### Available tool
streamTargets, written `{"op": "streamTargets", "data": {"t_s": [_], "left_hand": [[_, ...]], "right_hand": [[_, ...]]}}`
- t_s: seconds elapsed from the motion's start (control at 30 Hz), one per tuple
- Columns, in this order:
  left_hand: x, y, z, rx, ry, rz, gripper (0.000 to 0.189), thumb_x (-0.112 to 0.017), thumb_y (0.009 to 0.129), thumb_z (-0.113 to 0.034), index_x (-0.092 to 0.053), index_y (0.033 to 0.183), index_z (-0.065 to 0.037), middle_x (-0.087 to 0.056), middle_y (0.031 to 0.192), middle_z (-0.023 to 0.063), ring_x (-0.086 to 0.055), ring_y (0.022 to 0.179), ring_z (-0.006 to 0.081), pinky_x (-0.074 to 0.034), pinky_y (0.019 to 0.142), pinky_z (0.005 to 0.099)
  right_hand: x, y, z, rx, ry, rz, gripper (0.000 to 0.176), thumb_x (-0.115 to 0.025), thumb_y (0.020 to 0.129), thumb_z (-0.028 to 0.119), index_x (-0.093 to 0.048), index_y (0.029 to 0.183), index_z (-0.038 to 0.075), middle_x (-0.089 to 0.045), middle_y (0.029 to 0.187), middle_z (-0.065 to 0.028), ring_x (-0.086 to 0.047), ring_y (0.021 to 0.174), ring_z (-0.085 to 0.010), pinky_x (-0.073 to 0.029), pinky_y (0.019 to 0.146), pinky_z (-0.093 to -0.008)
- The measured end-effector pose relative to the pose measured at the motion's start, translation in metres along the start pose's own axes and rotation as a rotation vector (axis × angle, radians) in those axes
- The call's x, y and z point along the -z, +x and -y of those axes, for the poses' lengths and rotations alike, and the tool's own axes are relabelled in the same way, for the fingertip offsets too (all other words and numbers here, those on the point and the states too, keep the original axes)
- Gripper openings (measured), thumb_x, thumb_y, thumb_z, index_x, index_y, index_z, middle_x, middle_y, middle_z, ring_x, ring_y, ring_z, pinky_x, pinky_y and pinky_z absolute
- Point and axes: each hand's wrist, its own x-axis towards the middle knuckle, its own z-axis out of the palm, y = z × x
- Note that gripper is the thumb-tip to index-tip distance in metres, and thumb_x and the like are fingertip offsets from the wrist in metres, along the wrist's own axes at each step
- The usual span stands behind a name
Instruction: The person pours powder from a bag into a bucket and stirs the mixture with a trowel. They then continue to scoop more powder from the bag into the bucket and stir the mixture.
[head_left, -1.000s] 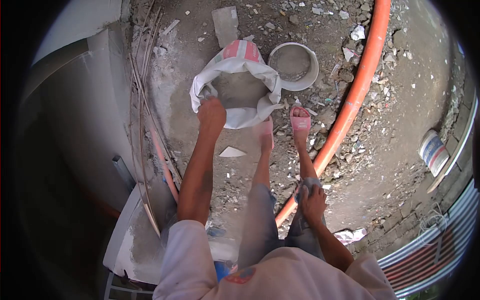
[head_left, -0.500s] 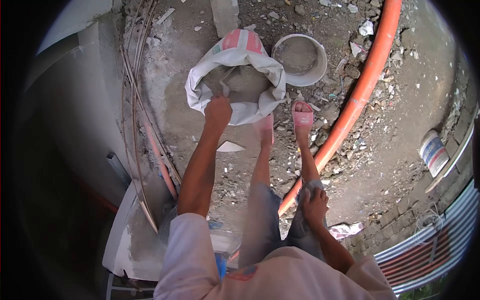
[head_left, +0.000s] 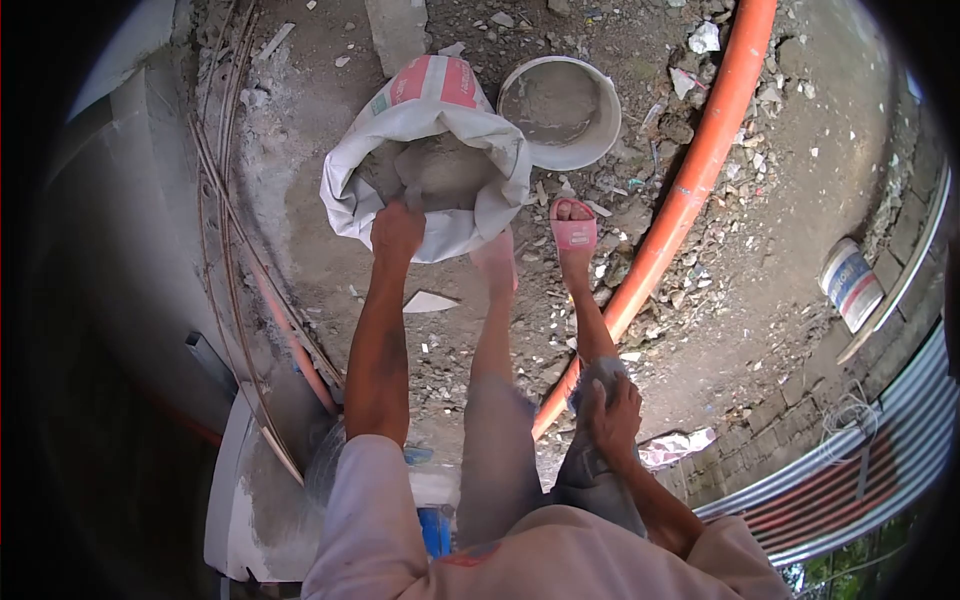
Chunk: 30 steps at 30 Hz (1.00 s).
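Note:
A white sack (head_left: pixel 470 235) with red print stands with its rim rolled open and grey powder (head_left: pixel 450 168) inside. My left hand (head_left: pixel 397 230) is closed around the handle of a trowel (head_left: pixel 413 196) at the sack's near rim. The trowel's blade is hard to make out against the powder. Just right of the sack sits a round white bucket (head_left: pixel 607 130) holding grey material. My right hand (head_left: pixel 614 412) rests on my right knee, its fingers spread and holding nothing.
An orange pipe (head_left: pixel 690 190) curves along the right over rubble. Thin rods (head_left: pixel 222 170) lie at the left. A labelled bucket (head_left: pixel 851 284) lies tilted at the far right, near corrugated sheets (head_left: pixel 850 470). A white shard (head_left: pixel 430 301) lies below the sack.
The view has shifted, so the sack and buckets appear further left. The trowel has moved within the sack, with more powder around its blade. My right hand stays on the knee.

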Motion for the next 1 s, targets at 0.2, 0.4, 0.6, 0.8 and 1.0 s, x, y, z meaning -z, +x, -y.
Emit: {"op": "streamTargets", "data": {"t_s": [0.2,0.4,0.6,0.8,1.0], "left_hand": [[-0.026,0.002,-0.033,-0.138,-0.197,-0.079,0.050,-0.046,0.091,-0.041,-0.065,0.097,0.005,-0.061,0.096,0.0324,-0.058,0.097,0.0465,-0.046,0.087,0.0492],[-0.043,0.009,-0.051,-0.108,-0.486,-0.021,0.053,-0.049,0.090,-0.046,-0.064,0.093,0.004,-0.063,0.088,0.0291,-0.059,0.087,0.0461,-0.045,0.081,0.0475],[-0.052,0.014,-0.021,-0.070,-0.646,0.083,0.053,-0.051,0.089,-0.047,-0.063,0.087,0.005,-0.061,0.076,0.0255,-0.059,0.075,0.0415,-0.044,0.073,0.0450],[-0.019,-0.021,-0.024,0.027,-0.738,0.139,0.049,-0.052,0.088,-0.045,-0.061,0.079,0.003,-0.060,0.069,0.0214,-0.058,0.069,0.0381,-0.044,0.066,0.0420],[-0.029,-0.043,0.006,-0.152,-0.727,-0.053,0.042,-0.049,0.089,-0.038,-0.058,0.078,0.001,-0.054,0.062,0.0148,-0.055,0.057,0.0277,-0.043,0.056,0.0378]], "right_hand": [[0.014,0.000,0.018,-0.020,0.156,0.063,0.064,-0.047,0.091,0.049,-0.042,0.131,-0.001,-0.048,0.124,-0.0260,-0.045,0.117,-0.0423,-0.037,0.098,-0.0469],[0.019,-0.003,0.036,-0.055,0.061,-0.041,0.065,-0.044,0.092,0.051,-0.041,0.132,-0.001,-0.045,0.128,-0.0261,-0.045,0.118,-0.0427,-0.037,0.099,-0.0460],[0.002,0.002,0.016,0.051,-0.052,-0.149,0.062,-0.043,0.094,0.046,-0.041,0.131,-0.004,-0.047,0.126,-0.0269,-0.046,0.116,-0.0432,-0.037,0.099,-0.0462],[0.015,-0.008,0.037,0.052,-0.048,-0.075,0.059,-0.042,0.095,0.045,-0.042,0.130,-0.002,-0.048,0.124,-0.0269,-0.046,0.115,-0.0437,-0.038,0.097,-0.0469],[0.021,-0.017,0.043,0.089,-0.076,-0.124,0.062,-0.042,0.094,0.048,-0.042,0.130,-0.001,-0.047,0.124,-0.0260,-0.046,0.115,-0.0433,-0.039,0.096,-0.0475]]}}
